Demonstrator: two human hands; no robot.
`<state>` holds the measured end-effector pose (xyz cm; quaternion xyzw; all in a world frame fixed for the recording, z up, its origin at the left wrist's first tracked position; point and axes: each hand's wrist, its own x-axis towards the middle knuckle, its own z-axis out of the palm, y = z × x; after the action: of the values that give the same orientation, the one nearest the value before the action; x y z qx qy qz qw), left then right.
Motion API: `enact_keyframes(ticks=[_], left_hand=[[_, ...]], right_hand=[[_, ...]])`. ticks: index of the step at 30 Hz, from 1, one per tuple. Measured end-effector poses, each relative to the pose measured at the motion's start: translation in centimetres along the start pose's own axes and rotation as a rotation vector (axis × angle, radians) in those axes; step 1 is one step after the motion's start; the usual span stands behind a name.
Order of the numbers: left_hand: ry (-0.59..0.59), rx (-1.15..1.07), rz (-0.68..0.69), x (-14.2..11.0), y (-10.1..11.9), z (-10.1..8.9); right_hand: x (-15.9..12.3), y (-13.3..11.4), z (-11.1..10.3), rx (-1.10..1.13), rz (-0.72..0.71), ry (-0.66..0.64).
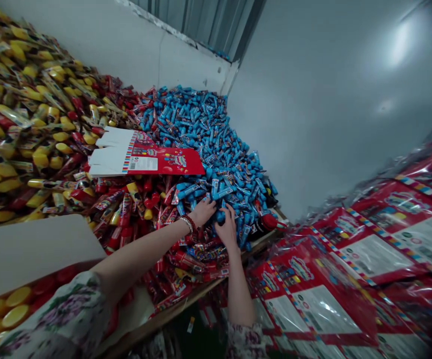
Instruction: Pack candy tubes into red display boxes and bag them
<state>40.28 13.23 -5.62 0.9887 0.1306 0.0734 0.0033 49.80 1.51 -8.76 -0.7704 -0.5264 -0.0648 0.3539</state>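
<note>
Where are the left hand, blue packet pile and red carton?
Left hand [203, 212], head view, back of the hand
Blue packet pile [204, 134], head view, middle of the pile
Red carton [163, 162], head view, red panel

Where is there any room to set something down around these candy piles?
The flattest spots are the white end of the flat carton blank, between the yellow packs and blue-wrapped candy sticks, and the white cardboard flap beside the left forearm. It's crowded around the left hand and right hand, both among the blue sticks, and across the plastic-wrapped red cartons.
</note>
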Motion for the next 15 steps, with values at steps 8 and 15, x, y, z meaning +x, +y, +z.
enact_keyframes(ticks=[8, 15], left_hand=[[-0.057, 0.006, -0.093, -0.7, -0.1, -0.7], [-0.104, 0.025, -0.200, -1.0, 0.9, 0.1]], right_hand=[[-0.4, 0.3, 1.1, 0.056, 0.027, -0.016], [-0.6, 0.0, 1.7, -0.011, -0.076, -0.249]])
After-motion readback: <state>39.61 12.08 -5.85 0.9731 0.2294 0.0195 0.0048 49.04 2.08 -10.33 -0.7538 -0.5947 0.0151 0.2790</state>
